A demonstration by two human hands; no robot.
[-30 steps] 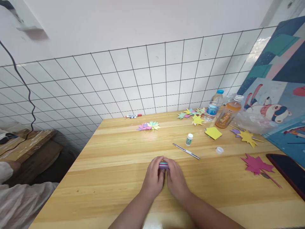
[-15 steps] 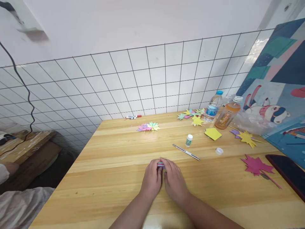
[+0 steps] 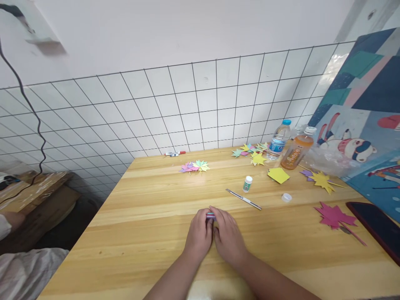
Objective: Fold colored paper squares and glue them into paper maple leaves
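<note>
tiled lower wall (image 3: 204, 108) | plain upper wall (image 3: 187, 33) | wooden table (image 3: 140, 233)

Left of the hands (image 3: 197, 235), bare worktop (image 3: 125, 221) runs out to its edge, leaving a wide sideways passage. Straight ahead, an open lane reaches the cluster of paper leaves (image 3: 194, 166) near the tiled wall (image 3: 204, 108), which bounds the far side. Ahead and right is tighter: a slim cutter (image 3: 243, 199) lies slantwise just beyond the hands, with a small upright bottle (image 3: 247, 184) close behind it. Farther that way, the water bottle (image 3: 276, 146) and orange drink bottle (image 3: 296, 151) stand as tall obstacles. Directly right, bare wood extends to the magenta leaf (image 3: 334, 215) and phone (image 3: 373, 225).
</note>
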